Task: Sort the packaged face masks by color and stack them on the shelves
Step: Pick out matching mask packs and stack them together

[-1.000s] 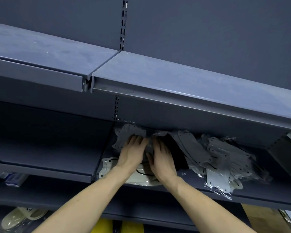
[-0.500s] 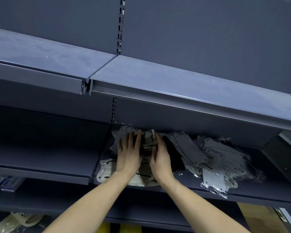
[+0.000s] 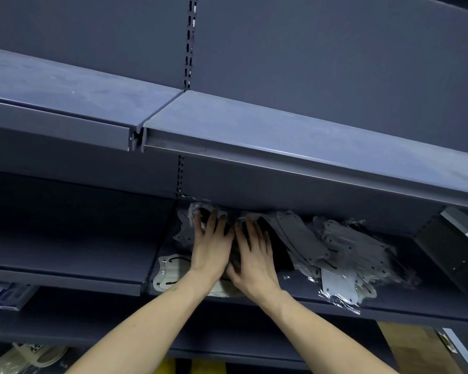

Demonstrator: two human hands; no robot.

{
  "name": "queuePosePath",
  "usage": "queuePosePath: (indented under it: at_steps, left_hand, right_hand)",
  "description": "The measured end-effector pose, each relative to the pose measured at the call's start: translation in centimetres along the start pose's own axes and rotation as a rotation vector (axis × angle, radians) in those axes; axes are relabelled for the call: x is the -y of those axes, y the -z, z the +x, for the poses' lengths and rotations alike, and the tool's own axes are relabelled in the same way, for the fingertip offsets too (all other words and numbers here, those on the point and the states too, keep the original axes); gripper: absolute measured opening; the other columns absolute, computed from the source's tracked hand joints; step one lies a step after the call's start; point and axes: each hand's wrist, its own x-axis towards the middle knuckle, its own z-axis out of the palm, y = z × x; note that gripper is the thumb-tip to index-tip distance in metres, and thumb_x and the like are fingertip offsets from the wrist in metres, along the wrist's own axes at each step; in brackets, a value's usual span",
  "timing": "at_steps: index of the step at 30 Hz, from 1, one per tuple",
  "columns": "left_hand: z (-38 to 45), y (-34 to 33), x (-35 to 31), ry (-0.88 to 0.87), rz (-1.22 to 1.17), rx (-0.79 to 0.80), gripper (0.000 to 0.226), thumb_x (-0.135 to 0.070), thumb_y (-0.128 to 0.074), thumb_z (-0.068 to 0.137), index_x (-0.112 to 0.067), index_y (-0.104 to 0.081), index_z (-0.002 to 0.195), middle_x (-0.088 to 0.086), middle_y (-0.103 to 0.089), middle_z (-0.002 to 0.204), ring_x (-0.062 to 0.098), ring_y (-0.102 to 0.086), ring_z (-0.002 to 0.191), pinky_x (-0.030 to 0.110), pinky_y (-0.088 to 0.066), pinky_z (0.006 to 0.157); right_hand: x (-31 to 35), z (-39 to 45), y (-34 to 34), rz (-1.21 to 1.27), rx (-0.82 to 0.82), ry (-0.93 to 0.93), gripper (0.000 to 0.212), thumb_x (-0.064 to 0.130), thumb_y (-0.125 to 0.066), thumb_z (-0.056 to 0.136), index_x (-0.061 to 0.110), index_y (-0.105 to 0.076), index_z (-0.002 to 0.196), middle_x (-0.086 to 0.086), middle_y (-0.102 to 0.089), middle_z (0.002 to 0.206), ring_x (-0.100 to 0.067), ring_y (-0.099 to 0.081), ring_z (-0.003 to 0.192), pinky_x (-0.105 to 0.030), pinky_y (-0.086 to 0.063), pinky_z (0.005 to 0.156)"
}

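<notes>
Packaged face masks lie on the middle shelf (image 3: 389,306). My left hand (image 3: 210,244) rests flat with spread fingers on a stack of grey masks (image 3: 185,233) at the shelf's left end. My right hand (image 3: 254,255) lies beside it, fingers straight, pressing on dark masks (image 3: 278,252). A cream mask (image 3: 168,273) lies under my left wrist near the front edge. To the right, a loose heap of grey masks (image 3: 343,247) in clear wrappers spreads along the shelf.
The upper shelf (image 3: 281,141) overhangs the masks closely. A slotted upright (image 3: 190,49) divides the bays. A black bracket (image 3: 454,249) stands at the right end. Pale slippers (image 3: 25,357) and a blue box (image 3: 11,295) sit lower left.
Both hands have slid deeper onto the shelf and flattened out. The grey pack that stood between them half a second ago now lies under the hands.
</notes>
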Motion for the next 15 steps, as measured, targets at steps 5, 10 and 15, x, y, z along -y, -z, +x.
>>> queuePosePath:
  at_steps: [5,10,15]
  left_hand:
    - [-0.1,0.2,-0.5,-0.036,-0.012,-0.003,0.052,-0.011,-0.083,0.064,-0.014,-0.072,0.115,0.012,-0.069,0.114,0.037,-0.055,0.124,0.069,-0.020,0.111]
    - [0.2,-0.2,0.1,-0.038,-0.040,-0.040,0.066,-0.003,-0.083,0.060,-0.019,-0.069,0.123,0.015,-0.067,0.113,0.040,-0.056,0.121,0.071,-0.025,0.109]
    - [-0.1,-1.0,1.0,0.179,0.001,0.152,0.072,-0.024,-0.062,0.091,-0.019,-0.029,0.155,0.023,-0.037,0.152,0.043,-0.023,0.146,0.068,-0.013,0.115]
  right_hand:
    - [-0.4,0.0,0.2,0.010,0.025,-0.019,0.089,0.006,-0.068,0.073,0.011,-0.032,0.154,-0.010,-0.038,0.156,-0.028,-0.035,0.145,-0.047,-0.027,0.120]
    - [-2.0,0.2,0.6,-0.025,-0.072,-0.052,0.083,-0.010,-0.067,0.064,0.010,-0.051,0.143,-0.012,-0.057,0.141,-0.029,-0.057,0.128,-0.042,-0.048,0.104]
    - [-4.6,0.6,0.9,-0.133,-0.008,-0.310,0.084,0.010,-0.076,0.073,0.014,-0.041,0.150,-0.008,-0.044,0.154,-0.030,-0.043,0.140,-0.054,-0.039,0.109]
